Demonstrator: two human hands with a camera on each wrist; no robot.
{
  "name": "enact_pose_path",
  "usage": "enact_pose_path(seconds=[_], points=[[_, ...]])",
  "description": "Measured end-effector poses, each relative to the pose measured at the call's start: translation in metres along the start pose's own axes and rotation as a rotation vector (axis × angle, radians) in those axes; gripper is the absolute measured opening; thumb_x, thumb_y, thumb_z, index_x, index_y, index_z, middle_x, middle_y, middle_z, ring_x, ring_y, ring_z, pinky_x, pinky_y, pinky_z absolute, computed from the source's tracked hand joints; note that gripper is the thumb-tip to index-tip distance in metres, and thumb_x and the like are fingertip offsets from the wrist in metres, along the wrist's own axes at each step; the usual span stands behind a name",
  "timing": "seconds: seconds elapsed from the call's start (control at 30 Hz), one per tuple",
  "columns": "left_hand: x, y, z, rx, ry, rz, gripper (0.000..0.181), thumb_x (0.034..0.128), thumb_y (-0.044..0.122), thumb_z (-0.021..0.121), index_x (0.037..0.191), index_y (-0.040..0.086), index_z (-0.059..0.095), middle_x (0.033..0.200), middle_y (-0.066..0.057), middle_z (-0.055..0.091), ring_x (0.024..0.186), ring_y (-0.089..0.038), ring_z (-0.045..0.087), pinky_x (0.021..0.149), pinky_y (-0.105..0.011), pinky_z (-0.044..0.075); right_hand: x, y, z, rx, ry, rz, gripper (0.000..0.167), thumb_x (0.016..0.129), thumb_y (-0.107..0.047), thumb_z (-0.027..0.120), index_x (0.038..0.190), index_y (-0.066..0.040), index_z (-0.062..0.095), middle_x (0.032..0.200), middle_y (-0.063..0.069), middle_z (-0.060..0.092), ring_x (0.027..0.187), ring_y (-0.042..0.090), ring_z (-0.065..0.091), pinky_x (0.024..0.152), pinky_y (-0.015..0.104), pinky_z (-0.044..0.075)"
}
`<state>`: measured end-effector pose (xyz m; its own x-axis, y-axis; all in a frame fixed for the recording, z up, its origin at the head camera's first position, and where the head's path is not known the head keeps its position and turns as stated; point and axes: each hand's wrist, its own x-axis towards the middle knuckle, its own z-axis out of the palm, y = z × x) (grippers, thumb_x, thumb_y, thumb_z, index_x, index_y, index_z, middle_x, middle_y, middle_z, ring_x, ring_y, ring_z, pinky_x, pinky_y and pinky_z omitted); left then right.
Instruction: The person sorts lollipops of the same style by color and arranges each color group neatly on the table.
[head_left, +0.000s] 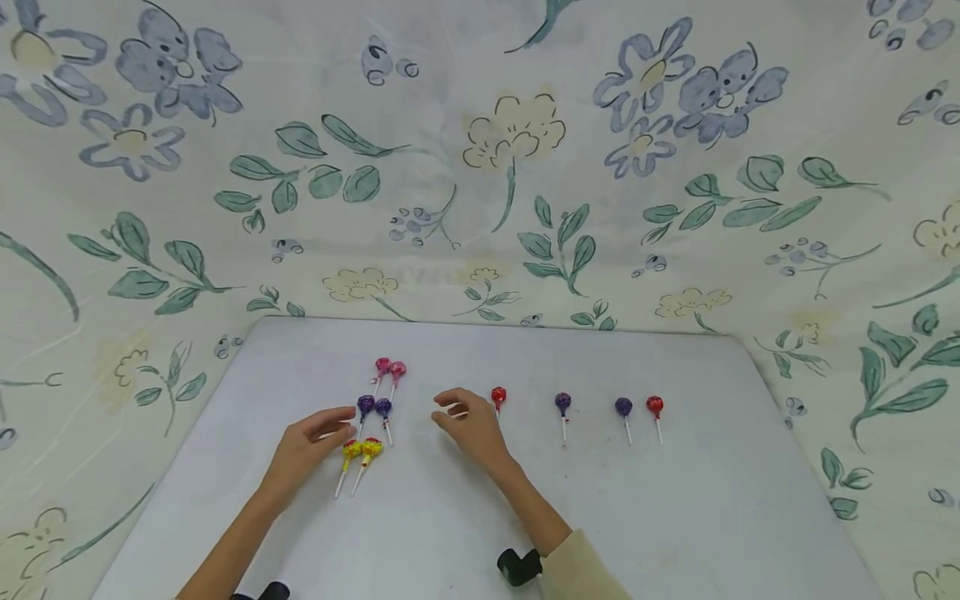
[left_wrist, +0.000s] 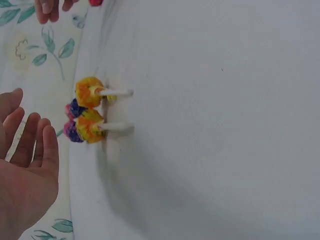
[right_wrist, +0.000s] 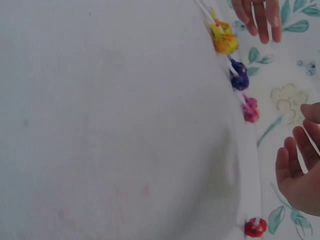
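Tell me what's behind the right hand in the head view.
A red lollipop on the white table: its round top shows past the right hand, but its lower end is covered and cannot be seen.

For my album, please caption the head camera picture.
Left hand beside two yellow lollipops, right hand near a red lollipop.

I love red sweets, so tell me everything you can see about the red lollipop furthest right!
The red lollipop has a round red head, which looks wrapped, and a thin white stick. It lies on the white table, stick toward the viewer, just right of, but apart from, a dark purple lollipop. Nothing but the white table touches it.
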<state>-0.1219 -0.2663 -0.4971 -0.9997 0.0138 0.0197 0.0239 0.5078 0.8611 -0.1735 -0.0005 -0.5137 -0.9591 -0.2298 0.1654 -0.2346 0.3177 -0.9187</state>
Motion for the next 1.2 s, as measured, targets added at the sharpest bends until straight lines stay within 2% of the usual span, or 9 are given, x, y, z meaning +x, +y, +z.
enact_pose_path(seconds=[0.17,0.3,0.47,0.67,0.8,0.97,1.2], points=[[0.007,0.015,0.017,-0.097,-0.057,0.031,0.038,0.0983,0.019,0.066,0.13,-0.003,0.062,0.129,-0.02,0.062,0.104,0.0,0.056,0.086,-0.013,0.048,-0.001,0.002,-0.029,-0.011,0.02,-0.034,0.022,0.091,-0.01,0.073,0.111,-0.003,0.072,0.108,0.01,0.072,0.096,0.019,0.065,0.085,0.029,0.055],[0.013,0.028,0.032,-0.136,-0.102,0.067,0.039,0.0969,0.018,0.068,0.129,-0.003,0.062,0.125,-0.022,0.063,0.106,-0.011,0.06,0.087,-0.016,0.05,-0.004,0.005,-0.05,-0.041,0.053,-0.061,0.022,0.092,-0.01,0.072,0.112,-0.003,0.072,0.108,0.012,0.072,0.096,0.022,0.066,0.085,0.032,0.055],[0.022,0.042,0.05,-0.17,-0.142,0.129,0.041,0.0951,0.016,0.07,0.129,-0.005,0.062,0.125,-0.021,0.064,0.111,-0.026,0.063,0.091,-0.017,0.048,-0.009,0.008,-0.073,-0.064,0.097,-0.027,0.021,0.092,-0.009,0.072,0.113,-0.005,0.072,0.108,0.012,0.071,0.098,0.024,0.066,0.088,0.038,0.055],[0.03,0.048,0.075,-0.219,-0.182,0.155,0.04,0.0947,0.012,0.07,0.13,-0.006,0.061,0.126,-0.023,0.063,0.114,-0.031,0.062,0.093,-0.021,0.05,-0.014,0.012,-0.097,-0.066,0.116,0.006,0.024,0.093,-0.009,0.071,0.116,-0.004,0.071,0.114,0.013,0.07,0.104,0.029,0.065,0.092,0.042,0.054],[0.034,0.053,0.093,-0.241,-0.201,0.157,0.04,0.095,0.009,0.068,0.13,-0.007,0.06,0.126,-0.025,0.062,0.114,-0.032,0.062,0.094,-0.025,0.051,-0.019,0.02,-0.114,-0.09,0.15,-0.006,0.025,0.091,-0.008,0.073,0.115,-0.003,0.071,0.113,0.013,0.07,0.103,0.03,0.066,0.09,0.042,0.055],[0.045,0.056,0.114,-0.257,-0.215,0.171,0.038,0.0958,0.007,0.067,0.13,-0.008,0.06,0.126,-0.025,0.063,0.113,-0.032,0.062,0.095,-0.028,0.05,-0.026,0.029,-0.135,-0.091,0.184,0.019,0.025,0.091,-0.007,0.073,0.115,0.0,0.071,0.113,0.017,0.07,0.102,0.028,0.066,0.089,0.04,0.055],[0.06,0.053,0.134,-0.255,-0.214,0.138,0.037,0.0954,0.008,0.068,0.129,-0.006,0.062,0.128,-0.022,0.063,0.116,-0.034,0.061,0.097,-0.036,0.05,-0.033,0.037,-0.156,-0.087,0.18,0.061,0.026,0.093,-0.006,0.071,0.117,0.002,0.07,0.114,0.018,0.069,0.105,0.029,0.065,0.088,0.033,0.055]])
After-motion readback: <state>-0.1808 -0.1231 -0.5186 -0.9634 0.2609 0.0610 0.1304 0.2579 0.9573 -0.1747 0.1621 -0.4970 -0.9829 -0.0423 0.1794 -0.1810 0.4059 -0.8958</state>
